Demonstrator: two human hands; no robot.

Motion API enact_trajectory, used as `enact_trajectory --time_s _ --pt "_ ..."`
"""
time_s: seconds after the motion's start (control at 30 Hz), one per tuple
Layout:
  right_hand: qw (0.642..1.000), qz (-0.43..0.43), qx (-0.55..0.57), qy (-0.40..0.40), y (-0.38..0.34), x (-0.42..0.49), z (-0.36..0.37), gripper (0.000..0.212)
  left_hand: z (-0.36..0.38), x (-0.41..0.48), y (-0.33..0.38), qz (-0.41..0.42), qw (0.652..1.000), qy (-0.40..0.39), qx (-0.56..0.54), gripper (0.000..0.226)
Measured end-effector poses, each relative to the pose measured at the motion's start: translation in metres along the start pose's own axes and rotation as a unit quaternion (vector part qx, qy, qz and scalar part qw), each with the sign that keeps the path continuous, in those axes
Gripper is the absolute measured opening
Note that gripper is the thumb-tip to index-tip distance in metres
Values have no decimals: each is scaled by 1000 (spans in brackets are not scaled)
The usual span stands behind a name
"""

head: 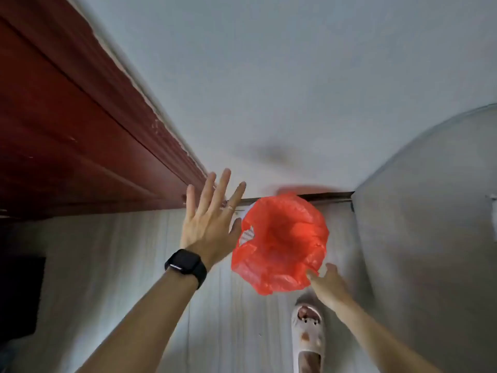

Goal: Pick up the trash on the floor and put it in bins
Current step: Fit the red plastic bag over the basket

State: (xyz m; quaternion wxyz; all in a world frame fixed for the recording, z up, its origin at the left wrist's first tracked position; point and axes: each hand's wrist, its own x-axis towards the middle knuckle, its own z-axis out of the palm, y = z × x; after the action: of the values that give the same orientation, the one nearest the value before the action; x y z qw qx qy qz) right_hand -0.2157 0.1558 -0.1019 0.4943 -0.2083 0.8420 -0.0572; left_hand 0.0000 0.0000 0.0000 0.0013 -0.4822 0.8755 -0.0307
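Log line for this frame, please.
left hand open, fingers spread, beside red bin bag | right hand at bag rim, grip unclear | slipper below bag

The bin bag (279, 243) is bright translucent red, over a white bin (246, 235) with a lattice pattern. The door frame (67, 117) is dark red-brown, the wall (269, 76) pale grey-white, the floor (121, 251) light grey wood-grain planks. The watch (185, 267) is black; the slipper (308, 337) is white with brown spots.
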Motion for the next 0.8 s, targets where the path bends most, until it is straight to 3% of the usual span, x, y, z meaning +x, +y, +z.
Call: enact_trajectory --time_s 0.1,0.2,0.27,0.43,0.53,0.63,0.73,0.8 --pt "997 43 63 -2 10 73 21 70 62 60 12 8 1000 20 15 83" --pt "990 67 122 -17 16 117 37 52 107 91 16 -8 999 16 35 85" --pt "994 47 94 -4 29 140 47 36 126 95 18 -27 998 20 46 87" --pt "999 -11 27 23 18 125 36 21 126 96 24 -35 999 5 14 85" --pt "998 -43 -15 33 15 93 18 19 110 69 27 -86 982 -120 -117 72" --pt "995 -76 -44 40 7 28 -8 17 73 9 40 -157 934 -277 -163 80" --pt "993 -104 -39 35 -5 -51 -38 16 13 -54 49 -239 898 -334 -160 95" --pt "991 -126 -39 27 -10 -107 -60 20 -39 -92 45 -308 882 -309 -176 89"
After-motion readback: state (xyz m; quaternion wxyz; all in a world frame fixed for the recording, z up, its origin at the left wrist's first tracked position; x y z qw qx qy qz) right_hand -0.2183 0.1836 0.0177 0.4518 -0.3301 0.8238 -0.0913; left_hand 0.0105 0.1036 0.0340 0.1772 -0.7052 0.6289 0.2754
